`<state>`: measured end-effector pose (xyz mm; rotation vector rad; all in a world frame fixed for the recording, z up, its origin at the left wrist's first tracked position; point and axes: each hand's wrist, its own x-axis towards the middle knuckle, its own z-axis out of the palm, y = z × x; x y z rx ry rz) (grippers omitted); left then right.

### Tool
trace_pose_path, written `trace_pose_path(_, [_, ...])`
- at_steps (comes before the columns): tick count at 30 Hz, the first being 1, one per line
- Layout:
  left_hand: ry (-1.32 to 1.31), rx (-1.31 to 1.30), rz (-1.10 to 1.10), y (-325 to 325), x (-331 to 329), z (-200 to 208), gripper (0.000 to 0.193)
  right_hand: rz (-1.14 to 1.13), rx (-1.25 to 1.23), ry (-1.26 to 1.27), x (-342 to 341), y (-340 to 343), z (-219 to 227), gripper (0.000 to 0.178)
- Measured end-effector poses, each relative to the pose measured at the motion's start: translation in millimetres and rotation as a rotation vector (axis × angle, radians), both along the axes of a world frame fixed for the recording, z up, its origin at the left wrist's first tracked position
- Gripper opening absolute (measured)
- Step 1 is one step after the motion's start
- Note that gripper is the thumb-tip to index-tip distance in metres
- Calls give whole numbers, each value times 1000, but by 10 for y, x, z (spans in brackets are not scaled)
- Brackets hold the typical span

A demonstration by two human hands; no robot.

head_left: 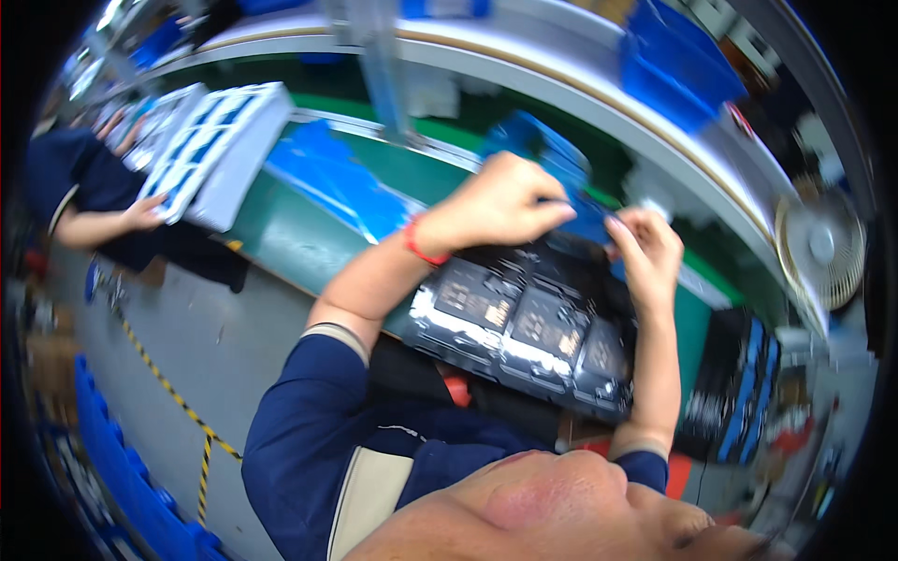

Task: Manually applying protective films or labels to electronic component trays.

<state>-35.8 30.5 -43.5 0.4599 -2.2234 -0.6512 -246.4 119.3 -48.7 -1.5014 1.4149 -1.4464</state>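
My left hand [505, 208], with a red band on its wrist, is raised over the far side of a black tray [458, 353]. Its thumb and fingers are pinched together beside something thin and dark, too blurred to name. To the right, my right hand [647, 251] is pinched too, with a small dark bit at its fingertips. Whether one piece spans both hands I cannot tell. Glossy plastic lies over the tray, whose compartments hold dark flat rectangular parts [545, 323]. Behind the hands is a translucent blue container [538, 150], partly hidden by my left hand.
A blue plastic sheet [337, 182] lies on the green bench [295, 234] to the left. Farther left, another person's hand [143, 213] touches a white divided tray [210, 150]. A shelf holds a blue bin [673, 70]. At right are a fan [821, 245] and black-and-blue trays [734, 383].
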Motion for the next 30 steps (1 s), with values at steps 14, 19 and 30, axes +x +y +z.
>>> trace_pose_path(14, [312,93,242,-315,244,93,35,-130,354,-83,-352,0,-249,11])
trace_pose_path(19, [384,318,225,-122,260,402,43,-123,432,-92,-361,-66,-317,11])
trace_pose_path(30, [379,353,216,-94,312,429,38,-115,456,-89,-316,-81,-293,11])
